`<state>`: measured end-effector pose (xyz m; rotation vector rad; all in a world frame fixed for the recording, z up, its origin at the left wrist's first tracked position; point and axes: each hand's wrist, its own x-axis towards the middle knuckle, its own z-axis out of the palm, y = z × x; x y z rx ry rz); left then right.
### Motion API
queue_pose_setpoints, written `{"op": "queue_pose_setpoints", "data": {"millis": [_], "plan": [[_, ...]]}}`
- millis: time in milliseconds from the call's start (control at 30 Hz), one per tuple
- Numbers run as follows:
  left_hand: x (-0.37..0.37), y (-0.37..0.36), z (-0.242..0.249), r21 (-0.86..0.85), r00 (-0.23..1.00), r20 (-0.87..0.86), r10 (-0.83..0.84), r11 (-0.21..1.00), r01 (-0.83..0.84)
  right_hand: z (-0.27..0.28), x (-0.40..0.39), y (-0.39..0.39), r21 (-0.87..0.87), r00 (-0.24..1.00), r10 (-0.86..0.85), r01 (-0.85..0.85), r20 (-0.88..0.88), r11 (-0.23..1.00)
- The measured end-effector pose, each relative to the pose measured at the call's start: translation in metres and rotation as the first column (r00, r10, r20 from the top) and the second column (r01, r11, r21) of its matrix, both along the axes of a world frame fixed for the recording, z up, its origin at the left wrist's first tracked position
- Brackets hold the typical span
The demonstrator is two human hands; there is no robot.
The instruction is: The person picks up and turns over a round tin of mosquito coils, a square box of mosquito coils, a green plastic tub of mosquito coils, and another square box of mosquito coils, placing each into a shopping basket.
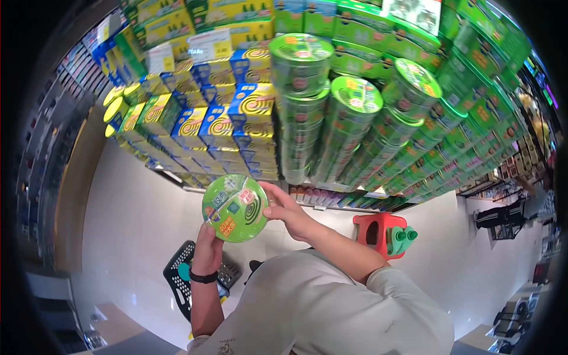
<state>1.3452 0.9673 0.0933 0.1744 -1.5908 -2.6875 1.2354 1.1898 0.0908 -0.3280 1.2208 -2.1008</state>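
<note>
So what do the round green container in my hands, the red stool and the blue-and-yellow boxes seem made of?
Round green container: likely plastic or thin metal, glossy; its printed face has a sheen. Red stool: probably moulded plastic, one even colour, rounded edges. Blue-and-yellow boxes: likely printed cardboard, flat faces, square edges.

Round green mosquito-coil container (235,207), glossy, looks closed, gripped between both hands. Left hand (208,251) at lower left edge, right hand (291,214) at right edge, thumb on rim. Printed circular face turned up toward wearer. Dark spiral printed on side nearest right hand; orange lettering closer to left fingers.
</note>
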Motion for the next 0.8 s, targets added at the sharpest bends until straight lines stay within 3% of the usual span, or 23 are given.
{"op": "queue_pose_setpoints", "data": {"millis": [433,533,800], "plan": [[-0.085,0.127,0.032,-0.097,0.980,-0.010,-0.200,0.975,0.198,0.027,-0.027,0.139,-0.096,0.962,-0.272,0.267,-0.036,0.959],[-0.103,0.138,0.039,-0.171,0.973,0.017,-0.231,0.958,0.231,0.035,-0.030,0.151,-0.084,0.947,-0.322,0.318,-0.026,0.944],[-0.141,0.141,0.033,-0.144,0.908,-0.028,-0.418,0.901,0.410,0.042,-0.037,0.162,-0.062,0.902,-0.430,0.427,-0.047,0.902]]}}
